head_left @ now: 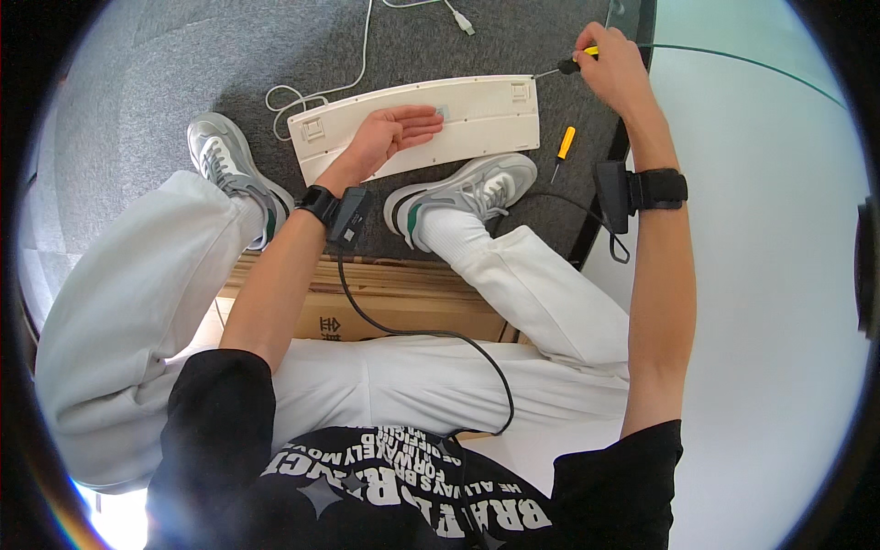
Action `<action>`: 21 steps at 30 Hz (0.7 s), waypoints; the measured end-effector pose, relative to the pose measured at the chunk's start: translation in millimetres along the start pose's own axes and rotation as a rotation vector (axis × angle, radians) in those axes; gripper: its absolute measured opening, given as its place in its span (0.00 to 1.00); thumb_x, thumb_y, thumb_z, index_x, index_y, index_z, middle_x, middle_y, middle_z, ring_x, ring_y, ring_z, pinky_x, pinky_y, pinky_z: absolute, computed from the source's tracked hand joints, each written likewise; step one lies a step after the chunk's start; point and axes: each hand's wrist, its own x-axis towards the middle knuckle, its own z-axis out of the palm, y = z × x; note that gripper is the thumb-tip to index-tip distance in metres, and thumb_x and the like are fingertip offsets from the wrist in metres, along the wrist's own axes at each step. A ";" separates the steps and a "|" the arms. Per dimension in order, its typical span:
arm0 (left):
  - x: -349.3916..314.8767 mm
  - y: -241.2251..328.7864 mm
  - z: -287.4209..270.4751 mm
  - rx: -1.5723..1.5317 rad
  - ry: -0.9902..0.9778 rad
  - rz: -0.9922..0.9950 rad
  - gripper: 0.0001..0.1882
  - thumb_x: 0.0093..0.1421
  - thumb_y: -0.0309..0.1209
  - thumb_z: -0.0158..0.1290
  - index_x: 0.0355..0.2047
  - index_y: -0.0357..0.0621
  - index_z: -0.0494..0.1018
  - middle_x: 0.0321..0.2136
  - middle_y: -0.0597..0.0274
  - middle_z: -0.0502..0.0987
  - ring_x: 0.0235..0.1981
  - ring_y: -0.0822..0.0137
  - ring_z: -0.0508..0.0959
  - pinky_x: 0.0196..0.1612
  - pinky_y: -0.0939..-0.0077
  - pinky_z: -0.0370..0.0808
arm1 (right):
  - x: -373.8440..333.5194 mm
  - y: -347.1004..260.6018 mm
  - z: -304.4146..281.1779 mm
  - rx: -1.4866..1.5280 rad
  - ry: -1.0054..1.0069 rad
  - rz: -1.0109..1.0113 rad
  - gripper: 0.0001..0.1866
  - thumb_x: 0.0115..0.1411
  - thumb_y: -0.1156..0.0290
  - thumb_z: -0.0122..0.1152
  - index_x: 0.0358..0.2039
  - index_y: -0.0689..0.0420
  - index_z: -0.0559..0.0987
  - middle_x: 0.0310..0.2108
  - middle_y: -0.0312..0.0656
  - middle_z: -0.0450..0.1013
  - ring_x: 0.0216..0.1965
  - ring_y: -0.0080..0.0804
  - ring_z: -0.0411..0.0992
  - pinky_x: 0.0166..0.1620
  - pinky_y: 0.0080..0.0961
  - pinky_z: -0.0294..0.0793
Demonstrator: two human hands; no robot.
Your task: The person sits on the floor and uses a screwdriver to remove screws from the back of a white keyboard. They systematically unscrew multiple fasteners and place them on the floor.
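Note:
A white computer keyboard [495, 108] lies underside up on grey carpet, with small screw holes and two fold-out feet showing. Across its middle my left hand [394, 133] is stretched out flat with nothing in it; whether the palm edge touches the plastic I cannot tell. My right hand [612, 66] grips a black-and-yellow screwdriver [570, 65] beyond the keyboard's far right corner. Its thin metal shaft points left towards that corner, and the tip appears to be at the keyboard's edge. Another screwdriver [566, 145] with a yellow handle lies on the carpet to the right of the keyboard.
The keyboard's white cable [362, 64] loops at the left, and a USB plug [464, 23] lies at the far side. My shoes [472, 191] stand close to the keyboard's near edge. Cardboard [412, 312] is stacked nearer me. Black cables run from both wrist devices [348, 218].

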 end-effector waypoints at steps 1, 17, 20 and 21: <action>-0.3 0.1 -0.7 -0.011 -0.013 0.004 0.32 0.52 0.09 0.31 0.60 0.22 0.64 0.58 0.37 0.71 0.60 0.51 0.74 0.66 0.66 0.71 | -1.5 -0.8 1.2 -0.016 0.034 -0.078 0.12 0.57 0.68 0.66 0.40 0.53 0.76 0.36 0.48 0.75 0.41 0.51 0.75 0.44 0.41 0.74; -2.2 -1.6 -2.5 -0.023 -0.043 0.035 0.33 0.51 0.08 0.32 0.59 0.23 0.66 0.58 0.39 0.71 0.61 0.53 0.73 0.66 0.67 0.71 | -20.9 -51.5 -23.1 -0.132 -0.144 0.420 0.23 0.68 0.50 0.49 0.48 0.57 0.76 0.43 0.58 0.78 0.45 0.58 0.78 0.45 0.48 0.77; -4.9 -3.0 -3.0 -0.018 -0.020 0.050 0.32 0.51 0.08 0.32 0.58 0.23 0.66 0.57 0.39 0.72 0.60 0.53 0.73 0.66 0.67 0.71 | -34.7 -44.2 -7.8 0.054 0.162 0.143 0.12 0.61 0.65 0.58 0.43 0.56 0.77 0.42 0.53 0.76 0.43 0.54 0.76 0.46 0.46 0.75; -6.0 -3.8 -2.7 -0.011 -0.015 0.052 0.32 0.51 0.08 0.32 0.58 0.23 0.67 0.57 0.39 0.72 0.60 0.53 0.73 0.66 0.67 0.71 | -39.0 -39.3 -3.9 0.126 0.265 0.055 0.10 0.59 0.69 0.61 0.41 0.56 0.77 0.42 0.51 0.75 0.42 0.53 0.75 0.46 0.45 0.74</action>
